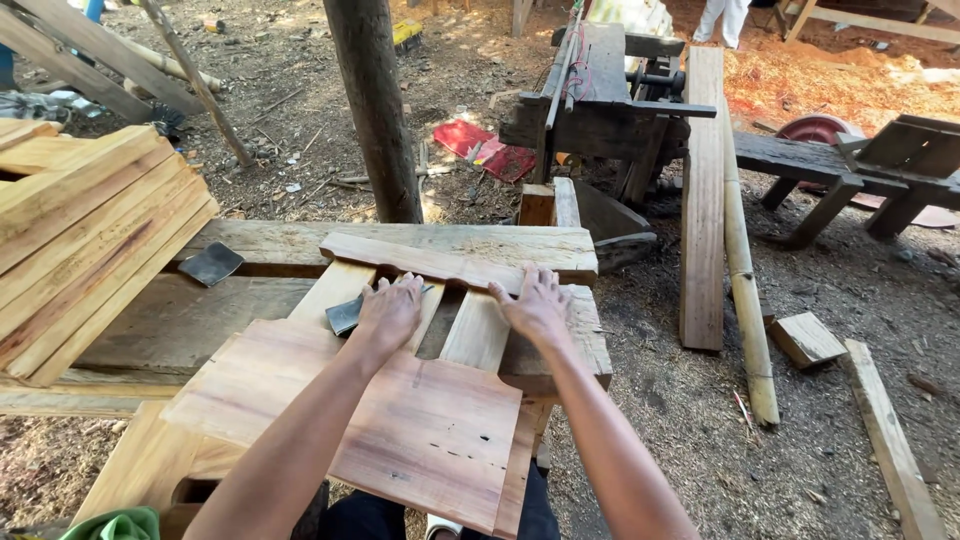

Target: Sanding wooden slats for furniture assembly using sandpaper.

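Overhead, head view: left hand (388,312) and right hand (535,303) press flat, fingers spread and gripping nothing, on two slats (478,330) under a crosspiece (440,262) on the bench (560,245). Best practice is probably even downward pressure, edges square.

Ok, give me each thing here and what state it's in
left hand: flat on the slats, empty
right hand: flat on a slat, empty
cross slat: lying across the upright slats
wide board: flat, nearest the person
plank stack: piled, tilted
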